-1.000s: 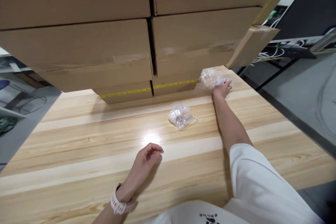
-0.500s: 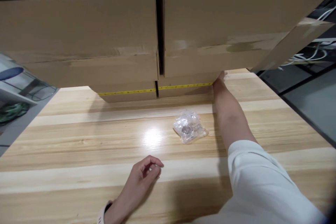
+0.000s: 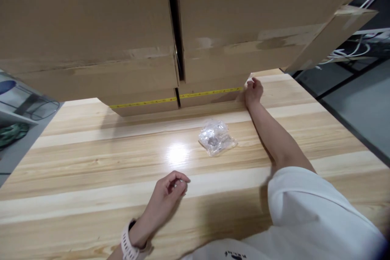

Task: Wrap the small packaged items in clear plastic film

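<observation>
My left hand [image 3: 167,195] rests on the wooden table, fingers loosely curled toward the thumb, with nothing visible in them. A pale watch band [image 3: 129,241] circles that wrist. My right arm stretches forward to the far part of the table. There, my right hand [image 3: 253,91] is closed beside the right corner of a low cardboard box [image 3: 210,98]; whatever its fingers hold is hidden. A yellow strip with dark marks, like a measuring tape [image 3: 210,92], runs across the low boxes and ends close to this hand. Between my hands lies a crumpled clear plastic bag [image 3: 215,138] with small contents I cannot make out.
Large cardboard boxes [image 3: 91,28] are stacked across the far side, with a dark gap between the two columns. The wooden table [image 3: 91,158] spreads around my hands. White cables [image 3: 350,53] hang at the right, and a stool [image 3: 7,86] stands at far left.
My right hand has come out from behind the box corner and its curled fingers now show. My left hand stays in place. The view has shifted slightly.
</observation>
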The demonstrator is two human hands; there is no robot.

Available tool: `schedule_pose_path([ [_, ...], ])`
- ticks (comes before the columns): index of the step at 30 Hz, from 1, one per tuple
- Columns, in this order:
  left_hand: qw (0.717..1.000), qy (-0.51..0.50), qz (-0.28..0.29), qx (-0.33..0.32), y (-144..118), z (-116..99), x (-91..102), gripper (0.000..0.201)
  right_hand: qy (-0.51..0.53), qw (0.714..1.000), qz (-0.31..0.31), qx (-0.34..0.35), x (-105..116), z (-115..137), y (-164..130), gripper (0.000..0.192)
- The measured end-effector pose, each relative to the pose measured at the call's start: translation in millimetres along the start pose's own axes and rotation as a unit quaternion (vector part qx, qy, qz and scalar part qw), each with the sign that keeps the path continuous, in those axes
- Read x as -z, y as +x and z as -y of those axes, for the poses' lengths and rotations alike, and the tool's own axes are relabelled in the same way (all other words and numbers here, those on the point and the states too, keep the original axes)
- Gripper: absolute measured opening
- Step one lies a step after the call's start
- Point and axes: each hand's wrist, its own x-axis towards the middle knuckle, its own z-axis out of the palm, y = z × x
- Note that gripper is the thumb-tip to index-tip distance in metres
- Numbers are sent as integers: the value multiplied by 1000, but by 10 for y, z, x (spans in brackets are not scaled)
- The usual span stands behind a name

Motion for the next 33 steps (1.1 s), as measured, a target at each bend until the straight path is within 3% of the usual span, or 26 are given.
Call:
schedule_pose_path([
  [3,1000,12,4,-15,-7,0,3,31,82,996,33,-20,299,-122,-614,42],
  [6,999,8,9,-32,-14,-1,-6,25,149,975,162,7,597,-96,-1407,49],
  [8,999,-15,12,-37,-20,-7,-17,24,124,952,276,53,716,18,-1902,63],
  [10,997,-66,24,-26,-30,-21,-30,26,105,934,328,93,760,188,-2317,61],
  [12,989,-142,37,-9,-47,-41,-39,34,129,934,302,143,762,378,-2659,44],
  [14,972,-229,56,3,-66,-66,-35,42,175,929,225,236,766,550,-2960,26],
  [16,944,-321,81,10,-76,-88,-16,43,200,901,166,346,792,677,-3234,19],
  [18,909,-404,102,25,-73,-98,17,39,199,864,175,427,829,747,-3466,16],
  [20,883,-457,99,37,-56,-89,50,35,192,831,227,470,849,765,-3625,14],
  [22,876,-472,87,40,-34,-57,68,35,207,821,268,460,838,752,-3698,17],
  [27,911,-407,69,0,-12,47,7,50,213,875,282,331,769,724,-3657,58],
  [31,937,-346,30,-22,-16,41,-22,53,239,860,300,337,802,775,-3596,21],
  [33,941,-337,9,-21,-10,11,15,49,279,868,293,287,844,803,-3526,11],
])
